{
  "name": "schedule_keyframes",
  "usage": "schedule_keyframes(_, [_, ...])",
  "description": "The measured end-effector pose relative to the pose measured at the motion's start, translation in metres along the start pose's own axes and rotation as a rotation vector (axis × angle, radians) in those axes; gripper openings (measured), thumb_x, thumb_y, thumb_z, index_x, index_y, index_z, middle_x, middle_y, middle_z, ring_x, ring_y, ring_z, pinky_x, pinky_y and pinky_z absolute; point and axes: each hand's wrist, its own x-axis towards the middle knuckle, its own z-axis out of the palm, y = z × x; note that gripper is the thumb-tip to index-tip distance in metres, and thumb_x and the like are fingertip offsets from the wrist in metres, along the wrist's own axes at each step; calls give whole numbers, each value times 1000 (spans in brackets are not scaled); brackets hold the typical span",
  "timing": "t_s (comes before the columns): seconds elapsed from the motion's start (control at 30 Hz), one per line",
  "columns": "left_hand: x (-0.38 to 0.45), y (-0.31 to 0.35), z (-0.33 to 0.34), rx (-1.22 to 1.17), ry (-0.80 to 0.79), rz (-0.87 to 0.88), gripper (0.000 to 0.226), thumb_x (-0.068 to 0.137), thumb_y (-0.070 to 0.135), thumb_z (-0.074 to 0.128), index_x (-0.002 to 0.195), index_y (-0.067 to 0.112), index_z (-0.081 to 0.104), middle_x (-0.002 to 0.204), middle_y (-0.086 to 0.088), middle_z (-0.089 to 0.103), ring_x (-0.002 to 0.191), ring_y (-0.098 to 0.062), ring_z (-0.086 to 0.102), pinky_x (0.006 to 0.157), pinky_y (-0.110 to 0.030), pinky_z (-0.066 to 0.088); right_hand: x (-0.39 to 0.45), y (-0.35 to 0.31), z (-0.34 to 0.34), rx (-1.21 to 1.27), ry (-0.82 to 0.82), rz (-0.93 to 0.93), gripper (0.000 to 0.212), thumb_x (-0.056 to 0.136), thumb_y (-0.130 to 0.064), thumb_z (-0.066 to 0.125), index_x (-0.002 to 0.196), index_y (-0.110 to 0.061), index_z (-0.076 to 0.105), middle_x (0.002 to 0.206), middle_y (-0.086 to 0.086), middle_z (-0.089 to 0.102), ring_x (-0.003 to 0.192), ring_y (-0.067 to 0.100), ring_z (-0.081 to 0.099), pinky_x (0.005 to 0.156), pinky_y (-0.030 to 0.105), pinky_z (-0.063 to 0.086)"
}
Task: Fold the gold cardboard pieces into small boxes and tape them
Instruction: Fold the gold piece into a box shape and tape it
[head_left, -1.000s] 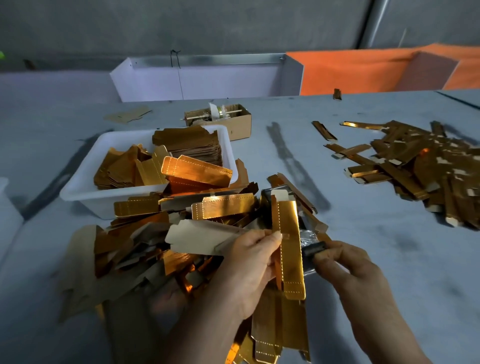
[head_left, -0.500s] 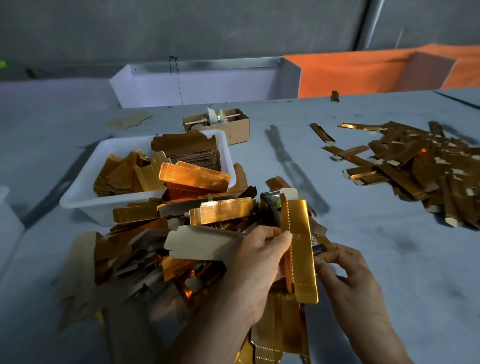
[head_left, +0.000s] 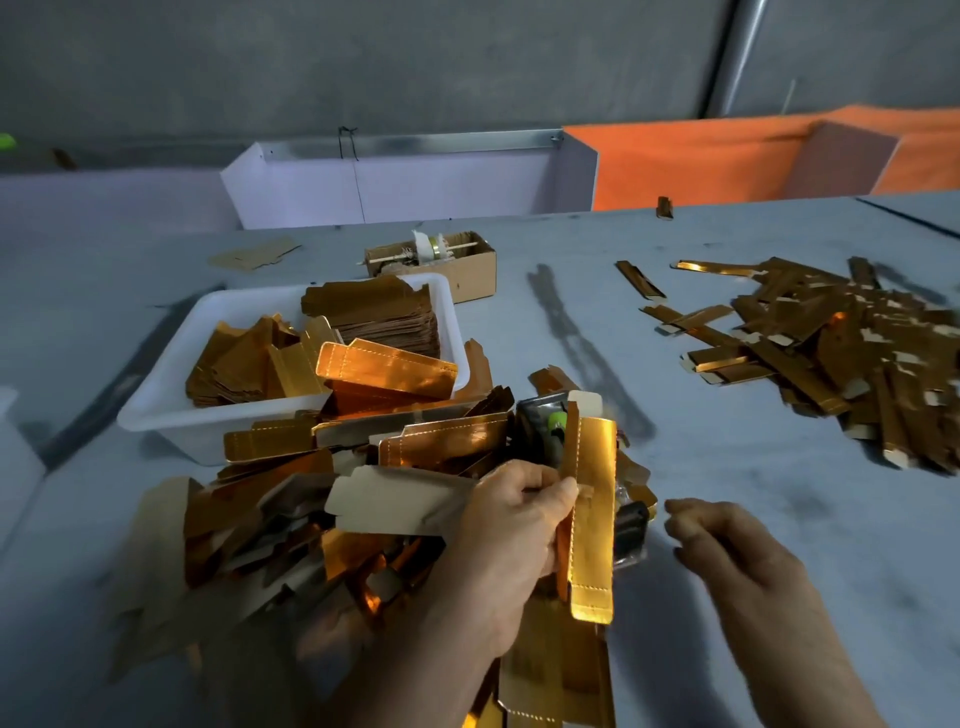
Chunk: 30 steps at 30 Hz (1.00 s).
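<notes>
My left hand (head_left: 511, 525) grips a long gold cardboard piece (head_left: 592, 519), folded into a narrow box shape and held upright over a loose heap of flat gold pieces (head_left: 291, 519). My right hand (head_left: 727, 545) hovers just right of it, fingers loosely curled, holding nothing. A dark tape dispenser (head_left: 631, 530) lies partly hidden behind the held piece. A pile of folded slim gold boxes (head_left: 841, 348) lies at the right of the table.
A white plastic tub (head_left: 171, 400) with stacked gold blanks sits at centre left. Behind it stands a small brown carton (head_left: 467, 270) holding odd items. A white bin (head_left: 405, 182) and an orange one (head_left: 701, 161) stand beyond the grey table's far edge.
My right hand has let go near the tape dispenser and drawn away to the right. The gold piece in my left hand has turned slightly, showing its wider face.
</notes>
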Motion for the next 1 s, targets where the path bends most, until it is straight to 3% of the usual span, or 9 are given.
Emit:
schedule_keyframes(0.07, [-3,1,-1,7,21,20,18,95,24,54,110,16,60,102,-8,72,96,-23,69,89,-47,54,-9,-21,-11,89,-108,-40,11,79,-33,67,82,-23,68,85,-6,68,86,18,64,81,38,51])
schedule_keyframes(0.13, [-7,3,-1,61,43,57,20,94,28,54,111,18,59,105,-5,70,100,-24,66,92,-49,51,-16,-44,-16,158,-331,-101,31,67,-48,74,81,-21,68,78,-1,66,78,14,63,71,28,55])
schedule_keyframes(0.23, [-12,9,-2,136,79,115,19,94,30,55,109,22,60,104,-1,70,98,-19,66,91,-45,52,-20,-74,-12,216,-523,-126,18,64,-35,79,71,-21,69,65,-2,64,60,6,59,56,13,49])
schedule_keyframes(0.3, [-15,12,-4,170,108,147,15,93,29,56,106,23,62,98,2,71,93,-16,67,88,-41,54,-17,-82,-7,234,-531,-115,6,67,-24,68,69,-19,71,62,-1,64,56,4,57,53,12,46])
schedule_keyframes(0.47, [-20,14,-12,202,122,160,9,91,27,60,100,26,62,91,8,71,87,-6,65,78,-26,51,-16,-87,4,181,-538,-119,18,68,-21,59,74,-22,75,69,-4,68,58,-2,57,51,9,44])
schedule_keyframes(0.6, [-23,14,-17,132,81,122,10,87,19,64,95,26,65,86,8,73,88,-10,67,82,-32,52,-15,-84,10,182,-521,-121,20,68,-18,60,78,-20,77,72,2,68,59,1,57,50,11,44])
schedule_keyframes(0.7, [-26,13,-18,115,88,133,9,88,23,64,96,27,64,88,9,73,89,-8,66,82,-30,52,-15,-83,14,170,-512,-126,30,66,-20,61,91,-32,74,70,-7,67,59,-3,58,51,9,45])
schedule_keyframes(0.8, [-28,14,-18,122,102,166,9,89,24,62,97,29,62,90,12,72,87,-3,65,73,-20,48,-13,-82,18,133,-466,-143,35,65,-20,62,98,-29,62,67,-1,66,60,3,61,50,11,45])
schedule_keyframes(1.0, [-32,13,-16,146,100,195,12,90,20,60,95,31,58,81,17,70,76,15,61,56,-1,43,-13,-81,24,59,-379,-99,29,62,-30,63,89,-19,55,69,0,69,63,10,65,49,13,47])
